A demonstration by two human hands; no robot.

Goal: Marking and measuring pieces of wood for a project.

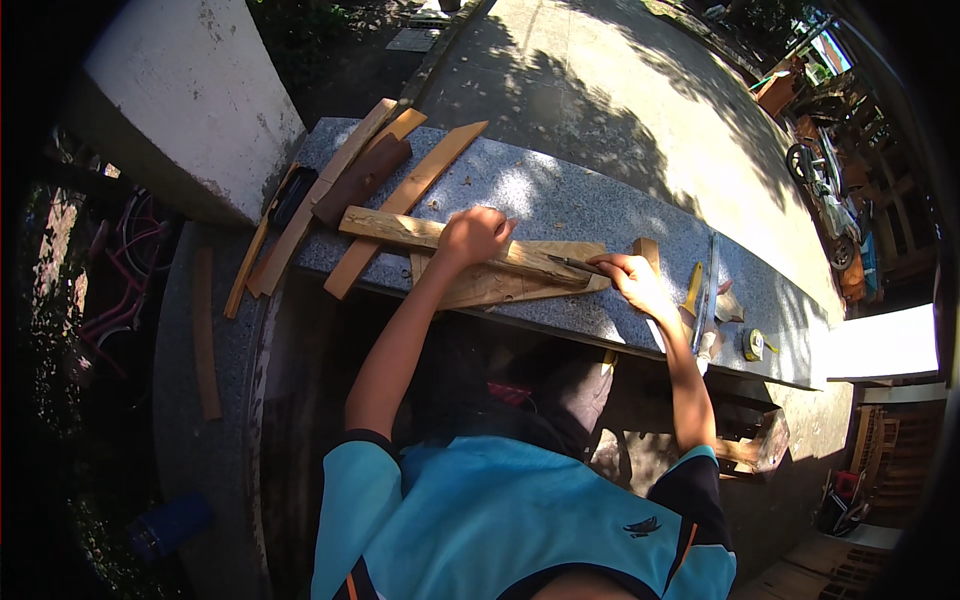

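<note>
My left hand is closed on a rough wooden batten lying crosswise on the granite bench. My right hand holds a thin dark pointed tool, its tip on the batten's right part. Under the batten lies a flat wooden board with angled edges. A short wooden block is just beyond my right hand. To its right lie a yellow-handled tool, a long narrow metal tool and a tape measure.
Loose planks, a brown wooden piece and a black case lie at the bench's left, beside a white pillar. A concrete path runs behind, with clutter along its right. A side ledge is at left.
</note>
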